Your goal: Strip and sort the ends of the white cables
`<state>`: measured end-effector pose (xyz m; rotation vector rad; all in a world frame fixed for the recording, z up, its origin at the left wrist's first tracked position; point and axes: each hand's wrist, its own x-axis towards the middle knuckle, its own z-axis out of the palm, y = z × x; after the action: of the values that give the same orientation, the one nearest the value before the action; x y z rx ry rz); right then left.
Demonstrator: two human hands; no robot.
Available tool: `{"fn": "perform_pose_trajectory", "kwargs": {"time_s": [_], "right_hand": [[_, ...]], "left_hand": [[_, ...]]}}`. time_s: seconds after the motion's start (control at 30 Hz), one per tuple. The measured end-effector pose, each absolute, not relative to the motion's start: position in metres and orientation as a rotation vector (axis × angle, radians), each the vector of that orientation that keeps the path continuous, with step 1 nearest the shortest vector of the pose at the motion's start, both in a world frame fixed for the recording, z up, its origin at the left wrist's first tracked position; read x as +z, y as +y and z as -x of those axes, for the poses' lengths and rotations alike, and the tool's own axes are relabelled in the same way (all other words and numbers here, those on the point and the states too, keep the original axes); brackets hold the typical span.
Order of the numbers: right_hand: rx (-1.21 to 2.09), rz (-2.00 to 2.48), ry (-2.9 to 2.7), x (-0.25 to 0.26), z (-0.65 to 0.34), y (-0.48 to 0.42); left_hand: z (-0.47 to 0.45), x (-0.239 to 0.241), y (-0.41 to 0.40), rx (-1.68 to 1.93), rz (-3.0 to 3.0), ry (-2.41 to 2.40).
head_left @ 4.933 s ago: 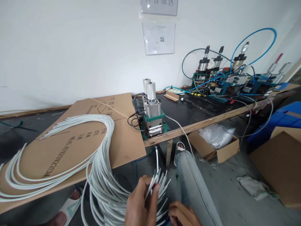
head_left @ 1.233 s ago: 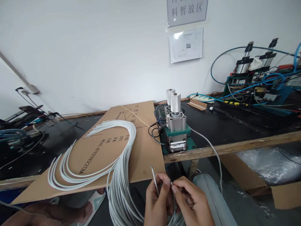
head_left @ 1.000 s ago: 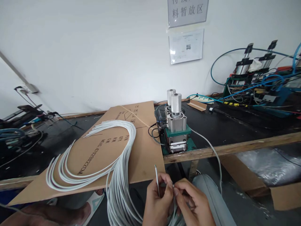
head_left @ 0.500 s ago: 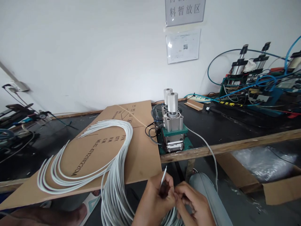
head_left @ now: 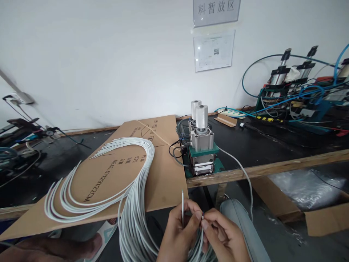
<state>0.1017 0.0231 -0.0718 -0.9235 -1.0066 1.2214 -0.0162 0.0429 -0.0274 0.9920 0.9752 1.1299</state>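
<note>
My left hand (head_left: 177, 233) is closed, with one white cable (head_left: 182, 200) standing up between its fingers, its tip pointing at the bench. Finger and thumb of that hand also meet my right hand (head_left: 226, 234) at a second cable end (head_left: 202, 217). There my right hand pinches the white cable just below its small dark tip. Below the hands hangs a thick bundle of white cables (head_left: 133, 218), which loops up over a flattened cardboard sheet (head_left: 166, 182). The lower part of the bundle is partly hidden by my hands.
A small pneumatic machine (head_left: 201, 145) with two knurled silver cylinders stands at the bench edge (head_left: 261, 169). More machines with blue hoses (head_left: 280, 80) are at the right. An open cardboard box (head_left: 278, 203) holding clear plastic lies below. Another person's leg (head_left: 76, 245) shows at lower left.
The cable in my left hand has turned from slanting to nearly upright and shifted left. My fingertips have parted slightly, and a dark cable tip now shows between them.
</note>
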Motion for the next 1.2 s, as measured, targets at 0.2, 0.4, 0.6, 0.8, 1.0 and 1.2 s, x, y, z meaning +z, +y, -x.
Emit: {"fn": "perform_pose_trajectory", "kwargs": {"time_s": [0.2, 0.4, 0.6, 0.8, 1.0, 1.2], "right_hand": [[1.231, 0.919, -1.027, -0.073, -0.101, 0.024], [1.265, 0.881, -0.980, -0.066, -0.097, 0.025], [1.232, 0.910, -1.066, -0.063, -0.099, 0.023], [1.165, 0.931, -1.092, -0.066, -0.099, 0.022], [1.079, 0.945, -1.115, -0.068, -0.099, 0.021], [1.039, 0.955, -1.101, -0.072, -0.097, 0.022]], "left_hand": [[0.015, -0.035, 0.041, 1.130, -0.937, 0.913], [0.007, -0.036, 0.037, 1.210, -0.875, 0.893], [0.003, -0.026, 0.035, 1.271, -0.833, 0.948], [0.001, -0.013, 0.035, 1.289, -0.889, 1.012], [-0.001, -0.015, 0.035, 1.333, -0.991, 1.047], [-0.003, -0.024, 0.035, 1.328, -0.895, 1.018]]}}
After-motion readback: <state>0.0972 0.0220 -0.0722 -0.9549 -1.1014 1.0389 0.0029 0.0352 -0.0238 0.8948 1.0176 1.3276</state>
